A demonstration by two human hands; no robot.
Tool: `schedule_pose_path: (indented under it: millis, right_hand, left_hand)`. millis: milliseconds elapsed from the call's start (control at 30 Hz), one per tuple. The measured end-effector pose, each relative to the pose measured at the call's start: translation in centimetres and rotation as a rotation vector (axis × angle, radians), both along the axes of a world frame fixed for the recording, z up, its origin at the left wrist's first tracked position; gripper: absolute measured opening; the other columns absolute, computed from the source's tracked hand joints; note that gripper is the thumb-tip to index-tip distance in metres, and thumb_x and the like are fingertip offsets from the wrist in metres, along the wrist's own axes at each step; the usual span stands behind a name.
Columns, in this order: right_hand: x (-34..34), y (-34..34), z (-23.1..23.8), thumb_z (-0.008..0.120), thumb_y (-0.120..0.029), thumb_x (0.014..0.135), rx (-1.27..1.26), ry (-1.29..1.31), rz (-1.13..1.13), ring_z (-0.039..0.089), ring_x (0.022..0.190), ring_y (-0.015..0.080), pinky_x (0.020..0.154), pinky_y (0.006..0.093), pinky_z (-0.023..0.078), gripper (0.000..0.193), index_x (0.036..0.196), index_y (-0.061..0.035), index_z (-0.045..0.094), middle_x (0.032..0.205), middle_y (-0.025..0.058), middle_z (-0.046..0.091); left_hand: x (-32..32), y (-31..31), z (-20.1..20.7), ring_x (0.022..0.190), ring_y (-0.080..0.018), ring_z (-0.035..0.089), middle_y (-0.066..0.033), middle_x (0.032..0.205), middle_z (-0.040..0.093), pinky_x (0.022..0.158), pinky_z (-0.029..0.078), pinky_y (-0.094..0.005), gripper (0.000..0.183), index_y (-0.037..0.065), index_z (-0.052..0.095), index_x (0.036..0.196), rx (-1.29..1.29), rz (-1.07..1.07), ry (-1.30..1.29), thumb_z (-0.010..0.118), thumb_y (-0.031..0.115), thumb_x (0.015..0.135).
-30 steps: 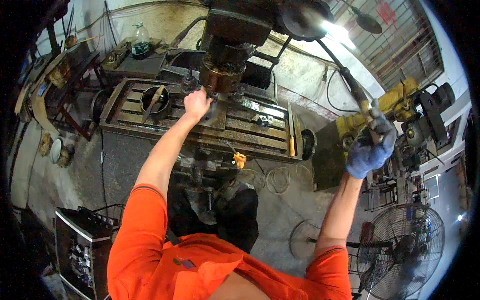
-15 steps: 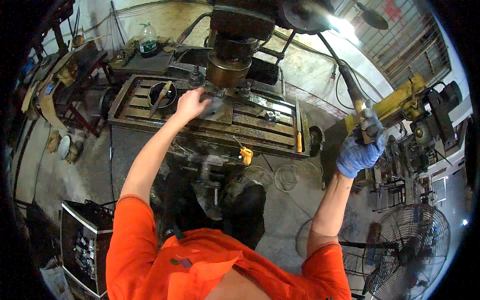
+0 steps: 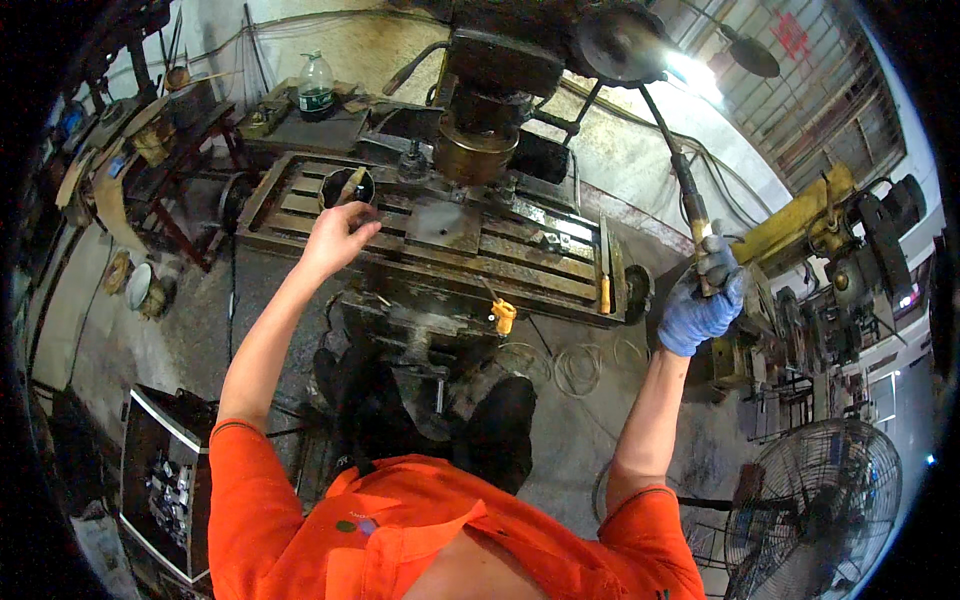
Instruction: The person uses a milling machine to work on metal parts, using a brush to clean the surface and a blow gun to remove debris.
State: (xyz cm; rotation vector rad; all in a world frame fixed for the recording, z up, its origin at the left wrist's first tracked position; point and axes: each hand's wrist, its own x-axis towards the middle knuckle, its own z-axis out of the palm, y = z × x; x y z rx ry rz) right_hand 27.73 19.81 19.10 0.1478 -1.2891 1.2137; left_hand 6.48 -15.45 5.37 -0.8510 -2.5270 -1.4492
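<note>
My bare left hand (image 3: 337, 240) is over the left end of the slotted machine table (image 3: 385, 250), thumb apart from the fingers. It overlaps a brush (image 3: 352, 184) that leans across a round dark bowl (image 3: 328, 192); the brush's lower part is hidden behind the hand. My right hand (image 3: 700, 305), in a blue-grey knit glove, is closed around the lower end of a long dark lever (image 3: 690, 195) at the right. Above the table stands the milling machine's round brassy spindle head (image 3: 475, 145). Under it lies a flat metal plate (image 3: 443, 227).
A yellow-handled tool (image 3: 502, 316) sits at the table's front edge, another yellow handle (image 3: 605, 294) at its right end. A floor fan (image 3: 815, 500) stands lower right, a box of metal parts (image 3: 170, 490) lower left. Coiled cable (image 3: 576, 370) lies on the floor. A plastic bottle (image 3: 315, 85) stands behind.
My left hand has moved left from near the spindle to the brush and bowl. My gloved right hand has shifted slightly down and left, still on the lever. The view has shifted a little.
</note>
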Motion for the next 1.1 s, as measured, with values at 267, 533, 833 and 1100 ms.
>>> schedule_pose_path:
  millis: [267,533,833,1100]
  right_hand:
    - [0.1,0.8,-1.3,0.043,-0.027,0.085,0.093,-0.017,0.018,0.046,0.066,0.0145,0.072,0.0319,0.038,0.036,0.056,-0.0070,0.037,0.067,0.0077,0.052]
    - [0.2,0.8,-1.5,0.043,-0.015,0.082,-0.387,-0.113,0.182,0.044,0.060,0.0117,0.058,0.0242,0.037,0.031,0.098,0.0088,0.056,0.067,0.0036,0.050]
    - [1.8,7.9,-1.9,0.060,-0.011,0.075,0.399,-0.298,-0.655,0.056,0.089,0.0222,0.084,0.0384,0.042,0.021,0.094,0.0008,0.058,0.094,0.0114,0.061]
    - [1.6,6.3,1.3,0.061,-0.006,0.074,0.868,-0.282,-1.217,0.061,0.071,0.0154,0.062,0.0257,0.048,0.010,0.083,-0.0006,0.062,0.079,0.0056,0.065]
  left_hand:
    - [1.6,-1.6,2.0,0.063,-0.0171,0.061,-0.0117,0.068,0.062,0.059,0.045,-0.0291,0.026,-0.002,0.058,0.095,0.036,0.072,-0.133,0.063,0.016,0.077]
    - [3.0,-11.1,1.9,0.073,-0.0264,0.061,-0.0171,0.083,0.063,0.064,0.046,-0.0344,0.034,-0.002,0.058,0.098,-0.078,0.230,0.110,0.063,0.024,0.076]
    - [16.7,-37.2,1.3,0.083,-0.0291,0.061,-0.0171,0.090,0.063,0.073,0.047,-0.0364,0.038,0.002,0.060,0.100,-0.407,0.917,-0.314,0.064,0.029,0.074]
    - [29.5,-50.5,-10.4,0.091,-0.0324,0.058,-0.0197,0.095,0.060,0.078,0.047,-0.0397,0.043,0.002,0.057,0.098,-0.509,1.389,-0.660,0.069,0.029,0.066]
